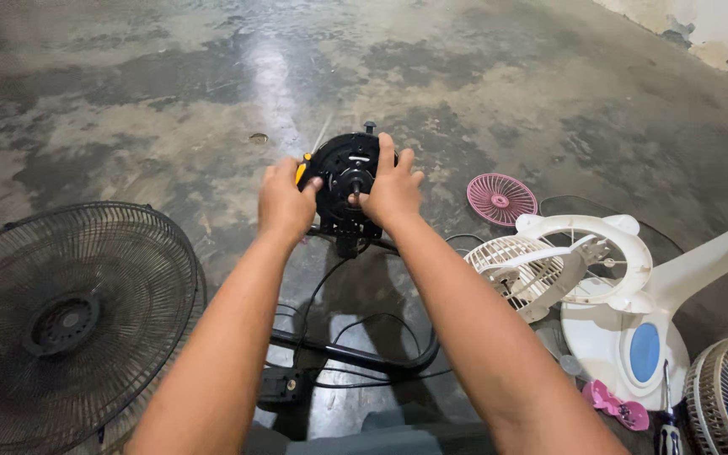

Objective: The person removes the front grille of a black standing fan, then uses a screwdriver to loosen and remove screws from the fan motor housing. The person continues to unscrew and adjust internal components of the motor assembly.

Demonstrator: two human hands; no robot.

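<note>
Gripping black fan motor | left hand, right hand closed on it | yellow tool mostly hidden

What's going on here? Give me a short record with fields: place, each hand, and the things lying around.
place: stained concrete floor
left hand: grips the left edge of the black fan motor
right hand: on the motor's right side, thumb near its centre
yellow tool: partly hidden by the left hand
left of arms: black fan grille
right of arms: white fan, small pink grille
below motor: black cable
</note>
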